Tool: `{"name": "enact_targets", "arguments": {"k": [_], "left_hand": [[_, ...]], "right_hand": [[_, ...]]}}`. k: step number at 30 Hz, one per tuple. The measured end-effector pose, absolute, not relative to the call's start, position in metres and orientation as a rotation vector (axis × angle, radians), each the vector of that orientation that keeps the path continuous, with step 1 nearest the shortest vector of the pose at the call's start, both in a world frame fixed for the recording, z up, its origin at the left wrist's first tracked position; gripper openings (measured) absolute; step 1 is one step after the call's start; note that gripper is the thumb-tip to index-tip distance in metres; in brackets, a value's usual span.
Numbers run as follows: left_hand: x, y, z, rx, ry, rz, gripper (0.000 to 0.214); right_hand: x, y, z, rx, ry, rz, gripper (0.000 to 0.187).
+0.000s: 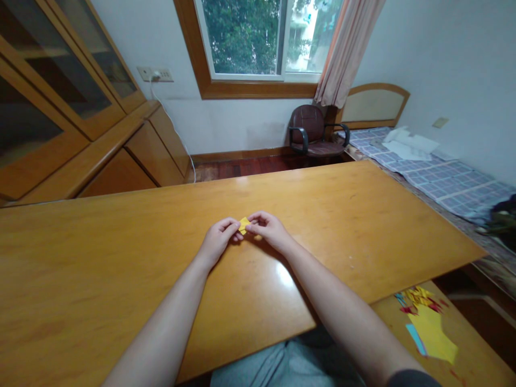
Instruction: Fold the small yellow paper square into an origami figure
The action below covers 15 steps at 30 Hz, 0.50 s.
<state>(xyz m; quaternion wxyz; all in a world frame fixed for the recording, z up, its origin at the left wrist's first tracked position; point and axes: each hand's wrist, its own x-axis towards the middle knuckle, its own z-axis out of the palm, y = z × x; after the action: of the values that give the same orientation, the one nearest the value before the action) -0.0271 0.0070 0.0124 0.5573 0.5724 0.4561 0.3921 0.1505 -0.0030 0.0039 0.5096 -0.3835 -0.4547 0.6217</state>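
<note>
A small folded piece of yellow paper [244, 225] is pinched between both hands, just above the wooden table [121, 258]. My left hand [220, 242] grips its left side between thumb and fingers. On the right side, the thumb and forefinger of my right hand [269, 230] close on the same paper. A crease or edge runs across the paper's face; its exact folded shape is too small to make out.
On a lower surface at the right lie yellow paper sheets [431, 333], a blue strip [416, 338] and several small folded yellow pieces [419, 295] with red bits. Beyond the table are an office chair [308, 129], a bed [443, 177] and a cabinet [116, 172].
</note>
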Motion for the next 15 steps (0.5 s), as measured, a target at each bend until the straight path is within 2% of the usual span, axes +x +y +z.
{"name": "enact_targets", "arguments": {"k": [15], "left_hand": [[-0.0252,0.0048,0.0165,1.371,1.059,0.923,0.031]], "right_hand": [[0.1499,-0.0026,0.0024,-0.900,-1.103,1.502,0.038]]}}
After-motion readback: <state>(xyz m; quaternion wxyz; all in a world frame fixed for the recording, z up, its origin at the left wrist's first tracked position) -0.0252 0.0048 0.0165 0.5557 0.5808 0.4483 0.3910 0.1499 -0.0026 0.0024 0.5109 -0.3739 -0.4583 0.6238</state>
